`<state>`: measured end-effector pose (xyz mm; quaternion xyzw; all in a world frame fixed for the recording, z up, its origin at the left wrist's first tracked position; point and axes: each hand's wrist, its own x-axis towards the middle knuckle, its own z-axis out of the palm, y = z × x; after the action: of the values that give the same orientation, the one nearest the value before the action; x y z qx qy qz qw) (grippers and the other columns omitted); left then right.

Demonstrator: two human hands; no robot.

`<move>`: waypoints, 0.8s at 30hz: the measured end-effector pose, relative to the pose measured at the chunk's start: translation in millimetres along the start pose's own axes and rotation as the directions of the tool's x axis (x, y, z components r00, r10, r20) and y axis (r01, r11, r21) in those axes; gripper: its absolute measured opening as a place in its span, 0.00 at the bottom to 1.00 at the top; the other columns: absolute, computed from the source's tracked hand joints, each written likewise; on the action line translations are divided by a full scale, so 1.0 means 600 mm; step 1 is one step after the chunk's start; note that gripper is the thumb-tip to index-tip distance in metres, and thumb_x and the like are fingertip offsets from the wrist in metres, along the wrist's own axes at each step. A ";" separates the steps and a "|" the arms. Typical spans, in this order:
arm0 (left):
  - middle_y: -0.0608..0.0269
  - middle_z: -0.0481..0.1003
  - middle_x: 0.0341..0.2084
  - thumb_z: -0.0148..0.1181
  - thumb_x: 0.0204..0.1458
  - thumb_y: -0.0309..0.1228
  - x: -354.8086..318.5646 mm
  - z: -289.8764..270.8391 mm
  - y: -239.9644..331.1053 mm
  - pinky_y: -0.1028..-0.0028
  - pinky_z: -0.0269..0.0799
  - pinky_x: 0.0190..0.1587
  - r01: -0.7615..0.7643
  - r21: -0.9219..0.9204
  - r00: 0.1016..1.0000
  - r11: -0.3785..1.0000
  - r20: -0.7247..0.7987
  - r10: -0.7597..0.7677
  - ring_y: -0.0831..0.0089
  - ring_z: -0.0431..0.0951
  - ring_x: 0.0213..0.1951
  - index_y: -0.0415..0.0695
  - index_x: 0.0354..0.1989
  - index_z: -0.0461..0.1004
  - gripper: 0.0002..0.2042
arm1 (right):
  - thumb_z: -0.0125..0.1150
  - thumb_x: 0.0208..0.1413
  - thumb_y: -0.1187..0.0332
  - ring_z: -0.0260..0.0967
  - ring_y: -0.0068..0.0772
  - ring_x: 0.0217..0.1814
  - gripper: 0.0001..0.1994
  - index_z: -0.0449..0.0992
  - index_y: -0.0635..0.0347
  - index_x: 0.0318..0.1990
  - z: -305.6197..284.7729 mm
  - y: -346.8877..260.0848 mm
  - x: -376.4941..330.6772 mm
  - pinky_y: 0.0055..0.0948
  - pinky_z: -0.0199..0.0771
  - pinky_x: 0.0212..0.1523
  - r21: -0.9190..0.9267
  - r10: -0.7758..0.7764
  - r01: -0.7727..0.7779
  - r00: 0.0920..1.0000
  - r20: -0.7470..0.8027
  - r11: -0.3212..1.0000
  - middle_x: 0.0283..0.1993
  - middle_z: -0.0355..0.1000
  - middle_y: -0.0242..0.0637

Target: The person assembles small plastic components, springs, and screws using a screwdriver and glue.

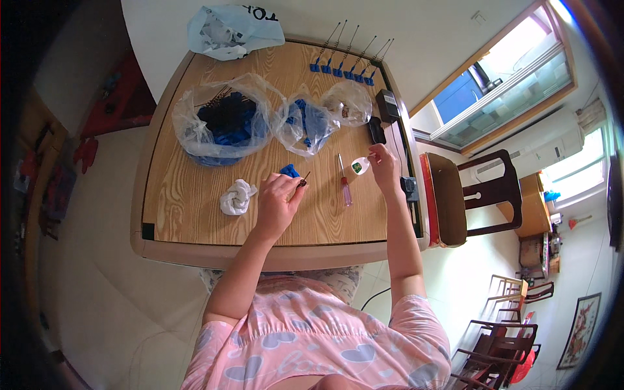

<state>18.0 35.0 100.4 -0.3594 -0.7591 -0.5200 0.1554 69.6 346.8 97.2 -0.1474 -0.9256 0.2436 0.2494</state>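
Note:
My left hand (pixel 278 203), low over the middle of the table, pinches a small dark coil (pixel 303 182) with a thin stem sticking up. Just beyond its fingers is a small blue part (pixel 289 171). A crumpled white cloth (pixel 238 197) lies to the left of this hand. My right hand (pixel 385 168) has its fingertips drawn together beside a small round white dish (pixel 363 162) with something green in it. What those fingertips hold, if anything, is too small to make out. Between my hands lies a screwdriver (pixel 346 188) with a clear pinkish handle.
Clear bags hold dark coils with blue parts (pixel 227 120), more blue parts (pixel 305 123) and small pieces (pixel 348 104). Several blue parts with upright coiled stems (pixel 350 73) stand at the back right. Black boxes (pixel 388 106) line the right edge; a chair (pixel 487 192) stands beyond.

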 end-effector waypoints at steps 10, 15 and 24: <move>0.65 0.76 0.28 0.68 0.48 0.28 -0.008 0.007 -0.009 0.66 0.67 0.41 0.016 -0.001 1.000 1.000 -0.018 -0.016 0.65 0.74 0.36 0.41 0.35 0.80 0.07 | 0.65 0.51 0.73 0.74 0.37 0.36 0.11 0.76 0.61 0.43 -0.025 -0.080 -0.023 0.33 0.74 0.41 -0.017 -0.009 0.004 0.965 -0.260 1.000 0.36 0.76 0.39; 0.64 0.76 0.29 0.68 0.48 0.27 -0.007 0.005 -0.008 0.66 0.67 0.42 0.037 0.002 0.999 0.999 -0.006 -0.037 0.64 0.74 0.36 0.41 0.36 0.80 0.08 | 0.65 0.52 0.73 0.74 0.32 0.38 0.09 0.79 0.63 0.41 0.022 -0.158 -0.105 0.29 0.72 0.39 0.391 -0.008 -0.046 0.991 0.136 0.919 0.38 0.75 0.38; 0.63 0.76 0.29 0.67 0.48 0.28 -0.005 0.008 -0.003 0.64 0.68 0.42 0.038 0.010 0.999 0.999 0.014 -0.038 0.62 0.74 0.37 0.40 0.36 0.80 0.08 | 0.65 0.50 0.74 0.72 0.47 0.39 0.09 0.75 0.65 0.38 0.113 -0.216 -0.147 0.39 0.73 0.40 0.411 -0.138 0.026 0.959 0.246 0.911 0.35 0.72 0.44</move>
<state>19.6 37.9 95.5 -0.3476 -0.7694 -0.5167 0.1420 87.1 177.7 79.3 -0.0190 -0.8860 0.4362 0.1563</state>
